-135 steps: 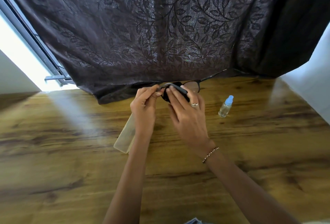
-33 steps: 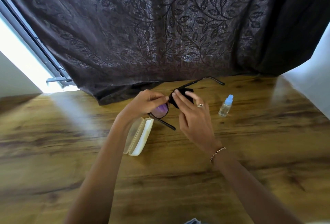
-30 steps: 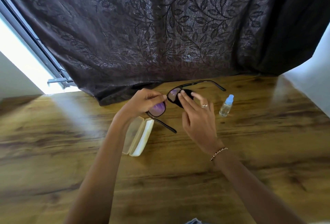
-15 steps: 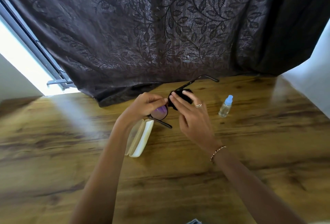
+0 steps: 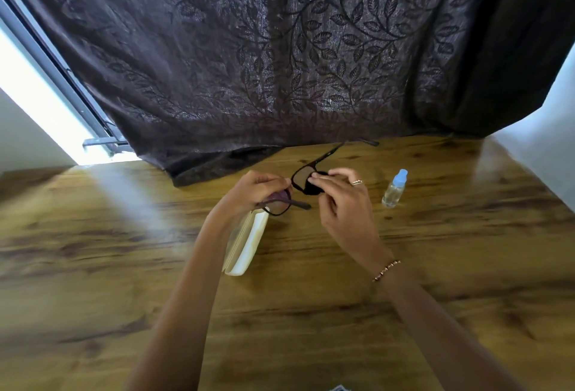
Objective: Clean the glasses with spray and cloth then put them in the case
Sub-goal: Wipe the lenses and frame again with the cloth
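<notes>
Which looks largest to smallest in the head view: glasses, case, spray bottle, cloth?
1. glasses, arms unfolded.
2. case, partly hidden.
3. spray bottle.
4. cloth, mostly covered by fingers, so unsure.

Looks like room in home to me. Dark brown curtain with woven leaf-and-vine pattern hangs ahead of me, hem resting on far edge of wood-grain table. Metal window frame at my left, bright daylight beside it. Plain white walls on both sides. Domestic furnishings throughout.
</notes>
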A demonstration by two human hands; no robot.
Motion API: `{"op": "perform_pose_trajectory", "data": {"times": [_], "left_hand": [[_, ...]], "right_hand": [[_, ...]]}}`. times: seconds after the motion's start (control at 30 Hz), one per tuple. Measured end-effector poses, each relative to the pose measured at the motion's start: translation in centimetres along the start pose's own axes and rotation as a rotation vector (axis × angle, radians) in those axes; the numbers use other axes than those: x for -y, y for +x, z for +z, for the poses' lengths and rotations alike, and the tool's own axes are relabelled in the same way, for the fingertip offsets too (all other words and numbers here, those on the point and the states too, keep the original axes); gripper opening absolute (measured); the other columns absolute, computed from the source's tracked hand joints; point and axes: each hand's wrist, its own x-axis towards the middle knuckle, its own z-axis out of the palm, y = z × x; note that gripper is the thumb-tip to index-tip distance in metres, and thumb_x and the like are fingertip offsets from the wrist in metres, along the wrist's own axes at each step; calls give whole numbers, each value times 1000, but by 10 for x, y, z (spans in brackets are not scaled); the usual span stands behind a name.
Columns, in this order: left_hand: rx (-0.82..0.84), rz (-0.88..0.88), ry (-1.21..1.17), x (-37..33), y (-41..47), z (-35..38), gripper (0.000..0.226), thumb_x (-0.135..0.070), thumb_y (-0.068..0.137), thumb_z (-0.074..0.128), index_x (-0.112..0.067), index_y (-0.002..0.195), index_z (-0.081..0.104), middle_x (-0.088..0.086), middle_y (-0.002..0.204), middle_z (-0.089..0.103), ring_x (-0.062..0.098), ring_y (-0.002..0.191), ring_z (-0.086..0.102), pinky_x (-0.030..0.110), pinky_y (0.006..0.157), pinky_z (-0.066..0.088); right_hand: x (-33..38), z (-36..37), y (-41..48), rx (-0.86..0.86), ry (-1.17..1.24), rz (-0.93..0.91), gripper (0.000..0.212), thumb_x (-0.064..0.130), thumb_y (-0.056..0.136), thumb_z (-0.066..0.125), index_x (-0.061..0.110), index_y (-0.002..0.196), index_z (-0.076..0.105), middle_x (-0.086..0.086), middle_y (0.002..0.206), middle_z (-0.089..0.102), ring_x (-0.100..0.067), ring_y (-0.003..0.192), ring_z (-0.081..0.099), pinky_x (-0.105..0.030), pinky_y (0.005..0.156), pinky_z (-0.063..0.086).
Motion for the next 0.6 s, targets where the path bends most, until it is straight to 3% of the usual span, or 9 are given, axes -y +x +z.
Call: {"op": "perform_pose_trajectory", "data": {"times": [0.07, 0.1, 0.17, 0.23, 0.3, 0.4, 0.47, 0.6], "left_hand": [[-56, -45, -1, 6, 4, 0, 23, -25, 91, 60, -7, 84, 73, 10, 80, 72, 21, 81, 67, 32, 85, 49], [-96, -72, -11, 8, 5, 0, 22, -26, 90, 60, -10, 82, 73, 9, 78, 73, 21, 79, 68, 34, 85, 50], [-195, -114, -20, 11, 10, 0, 21, -27, 88, 61, -18, 75, 74, 5, 72, 74, 20, 76, 69, 38, 84, 51], [-285, -143, 23, 13, 14, 1, 24, -29, 86, 60, -23, 66, 72, -1, 66, 73, 20, 75, 68, 35, 77, 52], [-346, -185, 123, 12, 15, 2, 21, -32, 86, 59, -22, 71, 71, -4, 64, 68, 18, 72, 65, 31, 67, 49], [-385, -231, 317, 7, 17, 4, 20, -34, 87, 56, -20, 78, 67, -3, 68, 58, 19, 72, 58, 30, 67, 47], [-400, -252, 398, 3, 15, 4, 24, -35, 88, 54, -18, 74, 64, 0, 68, 59, 21, 73, 59, 31, 66, 47], [-389, -223, 447, -1, 9, 6, 31, -33, 89, 53, -10, 76, 68, 7, 75, 67, 23, 73, 63, 29, 59, 44]], "right_hand": [[4, -2, -3, 24, 331, 229, 33, 11, 92, 45, 21, 110, 71, 12, 100, 68, -1, 67, 58, -13, 54, 42], [8, -4, -3, 44, 498, 386, 32, 9, 94, 47, 26, 107, 70, 11, 102, 69, -4, 70, 62, -13, 55, 45], [15, -4, -3, 76, 807, 654, 31, 7, 95, 49, 30, 105, 68, 8, 107, 70, -3, 94, 64, -15, 78, 50], [22, -5, -1, 147, 1031, 781, 30, 3, 95, 50, 23, 107, 69, 1, 110, 71, -14, 109, 63, -29, 95, 49], [28, -6, 0, 222, 1151, 759, 27, 2, 93, 54, 17, 111, 68, -3, 112, 71, -20, 112, 63, -34, 98, 49], [35, -8, 1, 294, 1242, 667, 32, 11, 86, 68, 12, 119, 66, -5, 118, 69, -20, 114, 62, -32, 97, 51], [38, -8, 2, 274, 1207, 633, 33, 21, 80, 75, 17, 113, 70, -3, 113, 70, -17, 112, 64, -30, 95, 52], [43, -8, 5, 131, 1126, 616, 8, 22, 84, 73, 21, 91, 76, 0, 92, 75, -13, 92, 69, -21, 79, 53]]}}
